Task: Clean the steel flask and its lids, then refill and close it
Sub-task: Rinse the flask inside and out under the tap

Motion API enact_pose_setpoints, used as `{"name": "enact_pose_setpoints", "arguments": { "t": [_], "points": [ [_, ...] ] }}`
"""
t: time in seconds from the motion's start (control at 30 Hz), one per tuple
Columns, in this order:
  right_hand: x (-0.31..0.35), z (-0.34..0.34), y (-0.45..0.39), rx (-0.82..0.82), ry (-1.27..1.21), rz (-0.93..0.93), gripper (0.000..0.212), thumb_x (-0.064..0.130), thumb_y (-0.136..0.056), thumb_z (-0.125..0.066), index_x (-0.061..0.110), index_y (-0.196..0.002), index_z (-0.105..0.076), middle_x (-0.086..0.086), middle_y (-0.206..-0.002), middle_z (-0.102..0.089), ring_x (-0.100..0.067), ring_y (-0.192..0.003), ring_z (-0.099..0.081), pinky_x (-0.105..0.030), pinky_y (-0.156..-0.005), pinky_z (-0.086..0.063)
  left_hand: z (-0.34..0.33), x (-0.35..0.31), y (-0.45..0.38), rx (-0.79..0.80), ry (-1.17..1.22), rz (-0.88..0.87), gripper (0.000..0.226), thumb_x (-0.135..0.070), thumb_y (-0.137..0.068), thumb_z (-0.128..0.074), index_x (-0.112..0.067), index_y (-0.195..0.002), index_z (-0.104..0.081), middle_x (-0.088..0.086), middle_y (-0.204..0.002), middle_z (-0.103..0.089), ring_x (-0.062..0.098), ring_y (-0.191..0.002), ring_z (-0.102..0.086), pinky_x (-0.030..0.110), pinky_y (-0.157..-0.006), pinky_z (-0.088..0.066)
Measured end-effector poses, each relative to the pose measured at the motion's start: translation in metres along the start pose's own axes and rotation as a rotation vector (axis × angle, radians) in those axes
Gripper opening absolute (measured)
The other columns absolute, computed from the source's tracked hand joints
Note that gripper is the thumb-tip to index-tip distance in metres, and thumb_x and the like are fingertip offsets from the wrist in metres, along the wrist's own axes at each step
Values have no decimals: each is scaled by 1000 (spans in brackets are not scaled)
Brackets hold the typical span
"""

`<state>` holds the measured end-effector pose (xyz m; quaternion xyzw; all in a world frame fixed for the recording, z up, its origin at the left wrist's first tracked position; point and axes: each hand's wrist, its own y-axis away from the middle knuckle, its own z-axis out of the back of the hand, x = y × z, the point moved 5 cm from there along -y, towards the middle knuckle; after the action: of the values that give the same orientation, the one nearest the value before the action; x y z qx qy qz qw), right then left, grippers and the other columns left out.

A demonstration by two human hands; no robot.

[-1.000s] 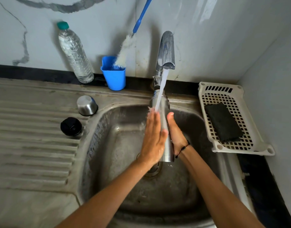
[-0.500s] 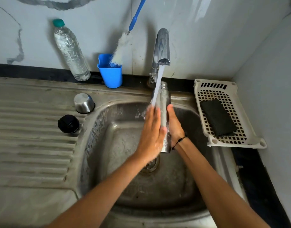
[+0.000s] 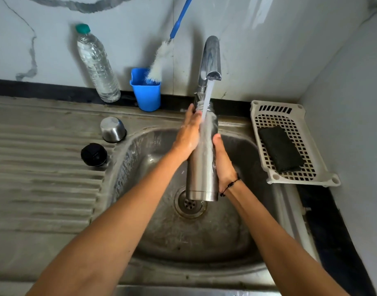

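Over the sink (image 3: 236,263) drain, the steel flask (image 3: 202,167) stands nearly upright, its long axis running from the base up to the open neck under the tap (image 3: 211,58). The right hand (image 3: 224,165) holds its far-right side low down, fingers hidden behind it, and the left hand (image 3: 188,137) lies flat against its upper left side, fingertips by the neck where the water lands. Against half a second ago, the left hand has slid higher, baring more of the lower body; both lids lie left of the sink on the counter (image 3: 34,189).
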<state>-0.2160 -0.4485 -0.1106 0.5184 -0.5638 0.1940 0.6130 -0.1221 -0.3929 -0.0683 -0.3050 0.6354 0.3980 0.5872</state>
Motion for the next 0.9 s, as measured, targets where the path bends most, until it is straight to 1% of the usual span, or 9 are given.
{"name": "enact_pose_setpoints", "arguments": {
  "t": [0.13,0.23,0.4,0.47,0.53,0.63,0.77,0.83,0.9],
  "points": [
    [11,4,-3,19,-74,39,62,62,-93,-31,14,-116,-63,-15,-106,-70,-29,-97,-67,-46,-91,-52,-8,15,34,58,187,62,54,-39,-94,-53,-15,-139,-37,9,-119,-59,14,-93,-64,21,-67,-54],
    [20,7,-11,-94,7,46,66,65,-93,-27,15,-123,-56,-13,-106,-69,-27,-95,-68,-44,-88,-54,-9,33,53,60,301,172,44,-30,-93,-58,-13,-130,-43,9,-112,-63,18,-93,-66,28,-74,-58],
    [30,2,-8,-182,389,100,55,59,-94,-34,18,-130,-36,-6,-113,-58,-23,-96,-61,-44,-89,-52,-4,33,43,-20,218,196,46,-42,-96,-49,-18,-135,-43,10,-118,-62,17,-95,-66,33,-76,-56],
    [29,-1,-7,-160,358,127,59,59,-90,-45,18,-133,-37,-7,-119,-60,-23,-98,-64,-44,-88,-54,-5,24,41,-32,112,95,50,-45,-98,-38,-27,-145,-33,9,-137,-51,16,-113,-57,37,-93,-51],
    [31,0,-8,-143,227,142,63,57,-88,-52,21,-138,-37,-6,-121,-62,-20,-100,-65,-42,-88,-54,-9,14,49,1,-70,-72,66,-56,-94,-24,-28,-152,-10,4,-158,-19,8,-136,-26,28,-111,-28],
    [34,5,-19,-88,117,187,65,53,-89,-53,31,-145,-29,-1,-130,-58,-17,-108,-63,-40,-96,-50,-19,23,74,76,-421,-364,85,-77,-79,-2,-29,-148,10,-10,-154,24,7,-143,19,19,-114,6],
    [32,1,-20,-48,49,196,58,51,-92,-47,35,-145,-30,-4,-129,-58,-19,-109,-63,-43,-98,-49,-17,34,74,85,-532,-355,88,-82,-74,8,-27,-143,12,-14,-151,21,10,-143,20,23,-114,11],
    [31,-2,-13,-14,71,221,50,49,-96,-41,29,-142,-37,-5,-127,-60,-19,-110,-62,-42,-97,-49,-15,18,58,69,-469,-342,93,-84,-71,4,-28,-145,14,-16,-149,24,10,-143,18,25,-114,5],
    [25,-5,-4,17,95,209,62,59,-90,-43,28,-143,-36,-7,-133,-56,-22,-116,-58,-45,-97,-49,-6,4,31,23,-320,-311,100,-82,-71,-6,-23,-149,12,-11,-153,23,10,-144,11,22,-115,-6]
  ]
}}
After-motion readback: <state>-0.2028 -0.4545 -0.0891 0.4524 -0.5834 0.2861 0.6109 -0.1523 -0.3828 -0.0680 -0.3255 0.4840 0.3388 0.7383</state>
